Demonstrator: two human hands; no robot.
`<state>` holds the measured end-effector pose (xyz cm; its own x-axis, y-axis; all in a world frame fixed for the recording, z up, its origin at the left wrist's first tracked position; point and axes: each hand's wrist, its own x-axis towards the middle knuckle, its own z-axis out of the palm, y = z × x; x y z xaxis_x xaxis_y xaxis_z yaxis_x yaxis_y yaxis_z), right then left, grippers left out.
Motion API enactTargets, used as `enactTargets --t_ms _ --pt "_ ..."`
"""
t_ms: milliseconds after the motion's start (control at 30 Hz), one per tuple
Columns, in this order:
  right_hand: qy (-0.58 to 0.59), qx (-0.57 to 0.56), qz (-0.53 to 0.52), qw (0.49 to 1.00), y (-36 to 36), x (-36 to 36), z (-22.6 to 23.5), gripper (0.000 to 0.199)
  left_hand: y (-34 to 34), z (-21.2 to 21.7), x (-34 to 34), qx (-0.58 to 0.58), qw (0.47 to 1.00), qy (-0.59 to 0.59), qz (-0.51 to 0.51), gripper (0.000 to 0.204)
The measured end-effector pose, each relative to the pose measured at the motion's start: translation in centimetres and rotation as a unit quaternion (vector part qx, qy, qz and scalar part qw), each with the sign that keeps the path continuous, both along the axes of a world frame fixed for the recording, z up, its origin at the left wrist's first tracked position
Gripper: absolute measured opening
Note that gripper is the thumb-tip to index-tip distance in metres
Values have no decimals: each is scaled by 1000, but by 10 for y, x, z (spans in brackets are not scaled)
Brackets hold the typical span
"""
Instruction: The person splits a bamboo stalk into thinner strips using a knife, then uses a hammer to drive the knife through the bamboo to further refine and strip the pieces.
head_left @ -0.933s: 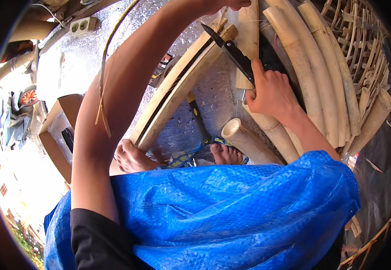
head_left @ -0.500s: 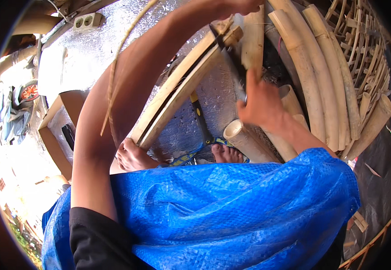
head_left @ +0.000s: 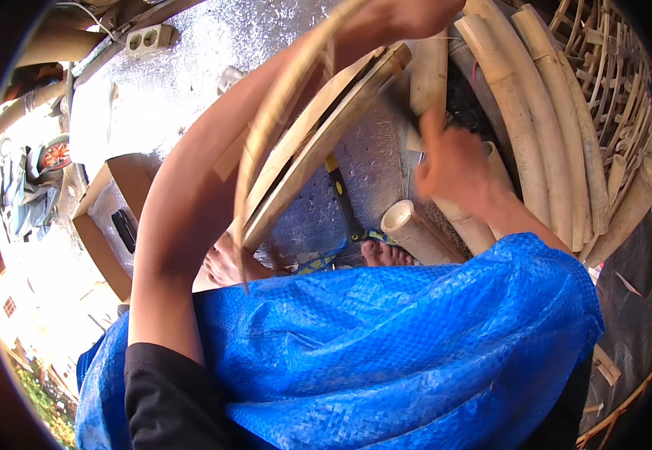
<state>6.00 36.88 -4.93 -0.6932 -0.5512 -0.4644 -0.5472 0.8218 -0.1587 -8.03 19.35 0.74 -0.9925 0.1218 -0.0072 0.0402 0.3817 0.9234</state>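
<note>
My right hand (head_left: pixel 457 169) is closed on a knife (head_left: pixel 402 106), whose dark blade is smeared by motion and points up and left. My left hand (head_left: pixel 435 16) is at the top edge with its fingers curled in; what they hold is cut off or hidden. A thin, curved bamboo strip (head_left: pixel 255 154) passes in front of my left forearm and bends down toward my lap. Under that arm, a split length of bamboo (head_left: pixel 318 146) slants from my left foot (head_left: pixel 228 262) up to the knife, with a dark gap along it.
A yellow-and-black tool handle (head_left: pixel 343 199) lies on the silvery floor sheet. Bamboo tubes (head_left: pixel 420 232) stand by my right foot (head_left: pixel 386 253). Long bamboo pieces (head_left: pixel 517 112) and woven bamboo (head_left: pixel 618 82) are at right. A cardboard box (head_left: pixel 105 247) is at left. Blue woven sheeting (head_left: pixel 401 322) covers my lap.
The thin strip has swung right, across my left forearm. My left hand has moved a little to the right, and my right hand has shifted right with the knife, away from the split bamboo.
</note>
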Motion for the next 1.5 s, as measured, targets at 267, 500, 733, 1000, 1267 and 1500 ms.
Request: enactTargets --t_ms 267,500,733,1000,1267,1500 --pt "-9 -20 -52 998 -2 5 0 62 5 19 2 -12 998 -63 -2 64" --pt "26 -38 -79 996 1 -4 -1 59 -7 -6 4 60 996 26 -58 58" --pt "78 48 -29 995 13 -24 9 74 -14 -12 0 170 982 -75 12 58" --pt "115 105 85 984 7 -50 47 55 -23 -16 -9 268 951 -137 66 51" --pt "8 82 98 992 -6 -70 77 71 -36 -22 -11 310 937 -143 76 46" --pt "-26 51 71 996 -7 -20 24 72 -14 -14 -21 257 951 -153 77 46"
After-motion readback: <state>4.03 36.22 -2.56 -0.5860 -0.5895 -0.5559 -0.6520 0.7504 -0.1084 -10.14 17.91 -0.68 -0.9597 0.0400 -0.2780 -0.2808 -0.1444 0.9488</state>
